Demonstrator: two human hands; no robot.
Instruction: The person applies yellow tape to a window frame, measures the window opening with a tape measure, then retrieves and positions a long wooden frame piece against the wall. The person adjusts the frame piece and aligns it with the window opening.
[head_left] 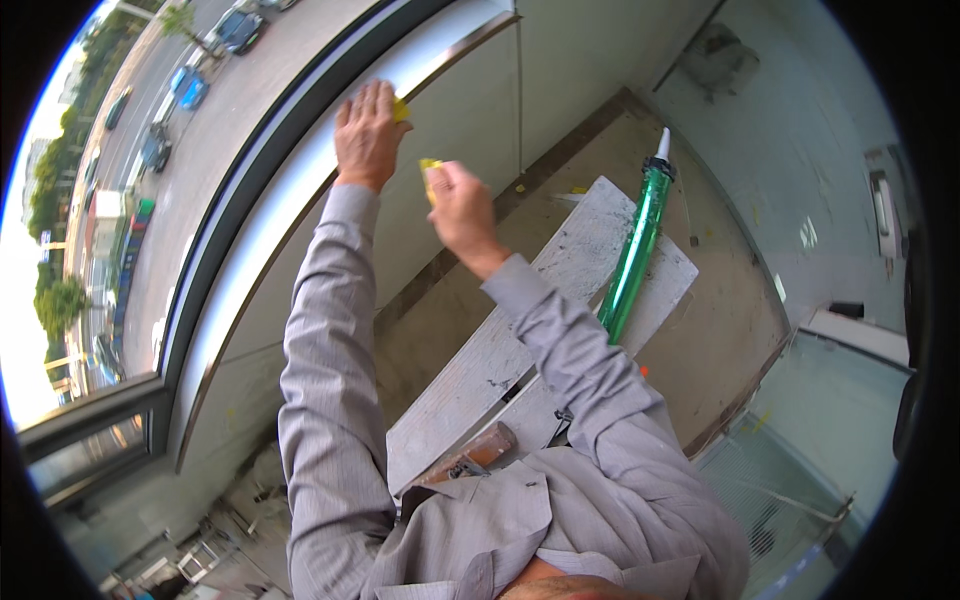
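Observation:
My left hand [367, 135] reaches up to the white window ledge [300, 170], fingers spread, with a bit of yellow material [401, 110] showing at its fingertips. My right hand [457, 207] is closed around another small yellow piece [430, 167], held just right of and below the left hand. Both arms wear grey striped sleeves. A green sealant tube [636, 248] with a white nozzle is tucked under my right arm, pointing up and away.
A paint-spattered wooden plank [520, 340] lies on the concrete floor below me, with a wooden handle [480, 452] near my chest. A dark window frame [250, 170] borders the ledge; a street with cars lies far below. Glass panels stand at right.

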